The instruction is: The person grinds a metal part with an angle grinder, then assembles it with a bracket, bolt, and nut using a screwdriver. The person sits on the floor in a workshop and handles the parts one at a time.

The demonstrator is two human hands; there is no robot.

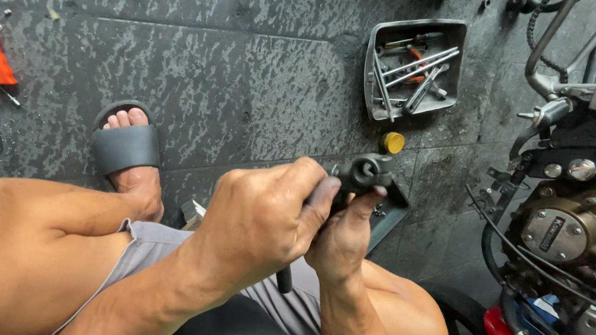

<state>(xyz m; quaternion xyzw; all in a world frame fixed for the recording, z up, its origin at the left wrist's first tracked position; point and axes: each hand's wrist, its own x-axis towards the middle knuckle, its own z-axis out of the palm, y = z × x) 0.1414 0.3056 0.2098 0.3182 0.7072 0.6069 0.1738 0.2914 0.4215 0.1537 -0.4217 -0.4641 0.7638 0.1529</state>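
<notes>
Centrally, a black tubular part (362, 173) is gripped between both hands over the lap: the left hand (262, 219) is closed round its shaft, the right hand (341, 236) pinches its round head. Beyond, a yellow cap (391, 142) and a grey tool tray (450, 65) are seen on the tiled floor (212, 68), beside a motorcycle engine (568, 228).

Dark mottled tiled floor (249, 72), seemingly wet.

Bare arms; grey shorts (154, 248); a dark grey slide sandal (124, 146).
</notes>
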